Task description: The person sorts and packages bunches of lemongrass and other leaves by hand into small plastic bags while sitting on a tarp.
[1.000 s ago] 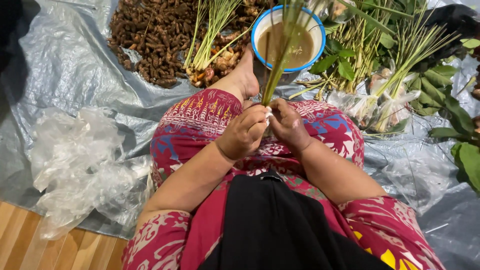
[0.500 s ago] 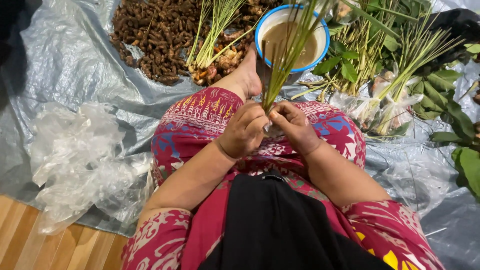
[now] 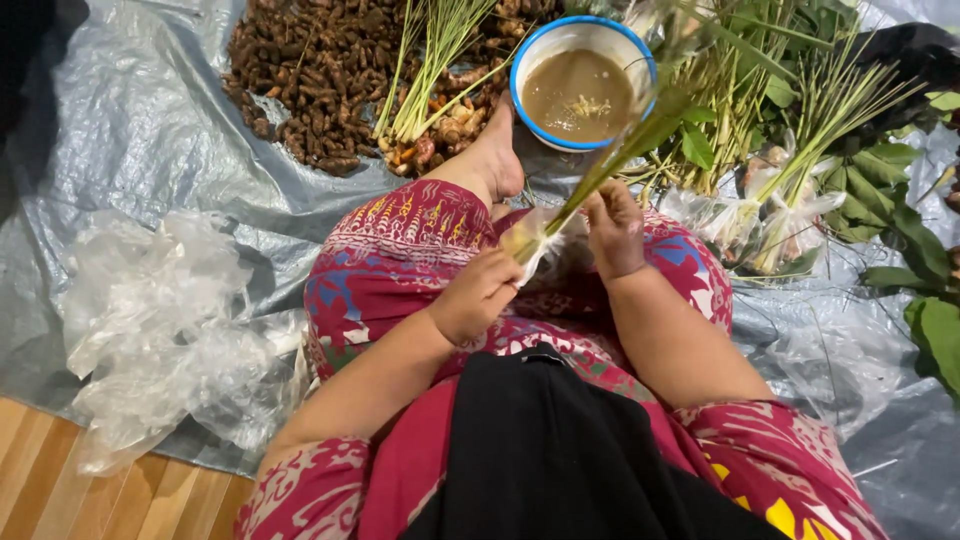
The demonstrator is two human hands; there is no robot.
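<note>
I sit on the floor with a red patterned cloth over my lap. My left hand (image 3: 482,295) grips the lower end of a bundle of green lemongrass stalks (image 3: 622,152), whose base sits in a small clear plastic bag (image 3: 535,243). My right hand (image 3: 614,228) holds the bundle and the bag's edge from the other side. The stalks lean up and to the right, across the rim of a blue-rimmed white bowl (image 3: 522,62) of brown liquid. My bare foot (image 3: 494,160) rests just below the bowl.
A grey plastic sheet (image 3: 130,120) covers the floor. On it lie a heap of brown roots (image 3: 300,70), loose lemongrass (image 3: 435,60), bagged herb bundles (image 3: 775,215) and green leaves (image 3: 920,290). A pile of clear plastic bags (image 3: 160,320) sits at left, with wooden floor (image 3: 60,480) beyond.
The lemongrass bundle has tilted from nearly upright to leaning right. My hands have drawn apart, the left lower and the right higher, with the plastic bag now around the stalks' base.
</note>
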